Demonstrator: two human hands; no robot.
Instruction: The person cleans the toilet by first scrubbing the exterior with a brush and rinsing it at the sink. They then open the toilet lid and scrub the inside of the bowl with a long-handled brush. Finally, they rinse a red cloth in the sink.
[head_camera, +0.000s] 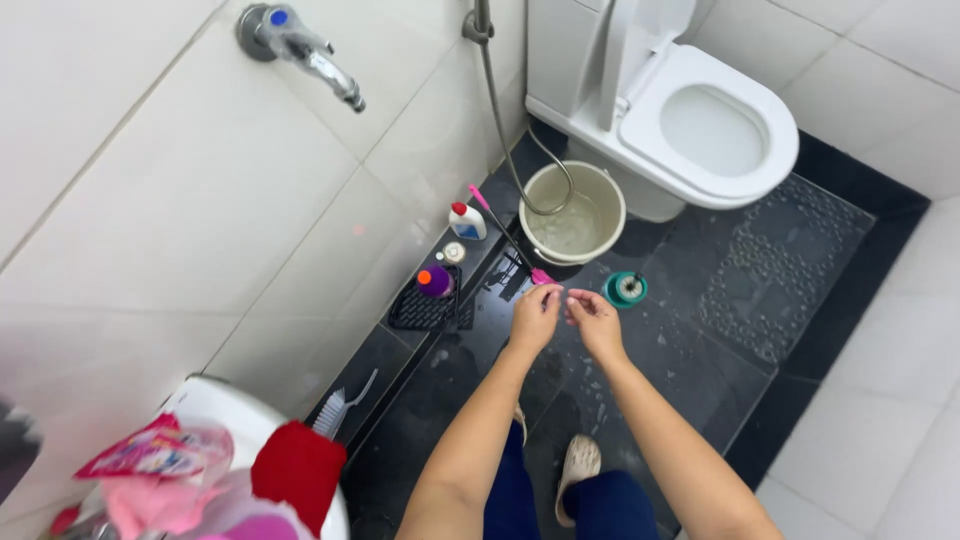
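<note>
I look down into a home bathroom: a white toilet (712, 125), tiled walls, a wall tap (300, 48), a water bucket (574, 212) on wet dark floor (700, 340).

Wall tiles (180, 210) white, glossy ceramic. Tap (300, 50) polished metal w/ blue cap, hose (497, 110) dull metal. Toilet (715, 130) smooth glossy white ceramic, plastic-looking seat. Floor (700, 350) dark, wet, shiny stone or tile, w/ clear bumpy mat (790, 270). Bucket (573, 213) matt cream plastic. Brush (500, 235) pink plastic handle. Bottle (466, 222) white plastic, red cap. Clogs (578, 465) matt beige rubber or plastic. Towel (298, 470) red, soft fuzzy cloth
</note>
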